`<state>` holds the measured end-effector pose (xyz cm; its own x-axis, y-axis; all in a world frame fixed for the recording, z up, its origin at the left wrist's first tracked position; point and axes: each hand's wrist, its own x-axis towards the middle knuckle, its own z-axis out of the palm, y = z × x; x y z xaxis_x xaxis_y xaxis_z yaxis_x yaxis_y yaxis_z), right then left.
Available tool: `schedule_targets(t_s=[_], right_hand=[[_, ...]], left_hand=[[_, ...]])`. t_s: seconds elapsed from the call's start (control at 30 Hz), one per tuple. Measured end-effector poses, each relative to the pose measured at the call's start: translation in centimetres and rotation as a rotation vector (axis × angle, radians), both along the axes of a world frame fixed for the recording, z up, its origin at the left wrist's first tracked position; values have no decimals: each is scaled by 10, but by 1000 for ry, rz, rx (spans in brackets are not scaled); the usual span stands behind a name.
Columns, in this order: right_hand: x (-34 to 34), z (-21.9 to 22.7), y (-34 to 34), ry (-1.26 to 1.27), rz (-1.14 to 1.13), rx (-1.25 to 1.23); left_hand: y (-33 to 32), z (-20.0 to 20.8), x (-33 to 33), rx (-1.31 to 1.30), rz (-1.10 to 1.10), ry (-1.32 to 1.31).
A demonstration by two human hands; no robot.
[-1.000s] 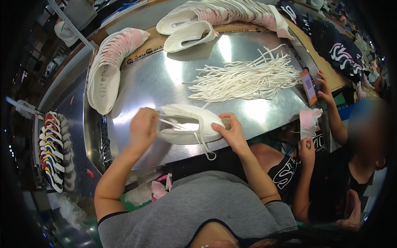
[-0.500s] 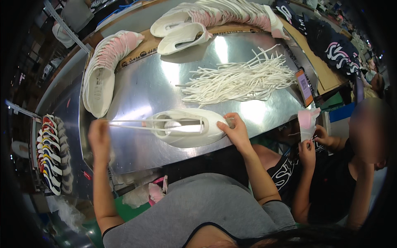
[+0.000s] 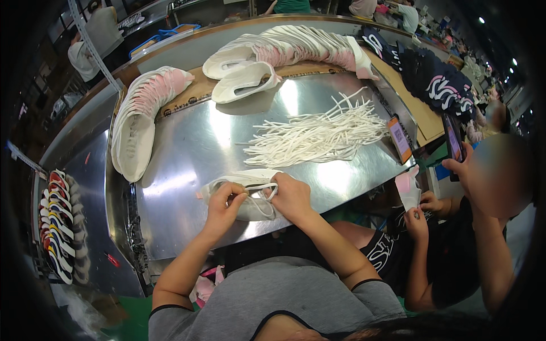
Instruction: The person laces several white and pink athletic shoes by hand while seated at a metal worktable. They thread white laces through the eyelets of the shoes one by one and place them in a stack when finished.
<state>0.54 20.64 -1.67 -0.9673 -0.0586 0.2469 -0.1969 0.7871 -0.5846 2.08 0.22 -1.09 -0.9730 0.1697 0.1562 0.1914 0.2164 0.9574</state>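
Observation:
A white shoe upper (image 3: pixel 245 176) lies on the metal table close to my body, partly covered by my hands. Over its opening, a white shoelace (image 3: pixel 263 211) hangs in loose loops. My left hand (image 3: pixel 223 206) is closed in a pinch at the left part of the opening, its fingertips on the lace. On the other side my right hand (image 3: pixel 293 196) pinches the lace near the upper's right end. Beyond the upper a loose heap of white laces (image 3: pixel 321 136) is spread across the table.
Stacked white-and-pink uppers stand at the back (image 3: pixel 296 48) and left (image 3: pixel 142 116). A phone (image 3: pixel 400 141) lies at the table's right edge. Beside it, a co-worker holds a white-and-pink piece (image 3: pixel 408 188); another raised hand holds a phone (image 3: pixel 453 139). Colourful shoe parts (image 3: pixel 60 227) sit far left.
My left hand has come in from the far left to the upper, and the stretched lace is now slack. My right hand has moved from the upper's end onto the lace. A raised phone has appeared.

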Motion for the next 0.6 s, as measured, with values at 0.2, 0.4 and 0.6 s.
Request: schedule_targets(t_s=[0.2,0.4,0.6], right_hand=[[-15,-13,23,-328,42,-430],[-5,-15,21,-236,-75,-385],[-17,-33,20,-166,-114,-533]], left_hand=[[-6,-2,-5,183,1,-134],[-65,41,-6,888,63,-297],[-96,70,7,436,-67,-173]])
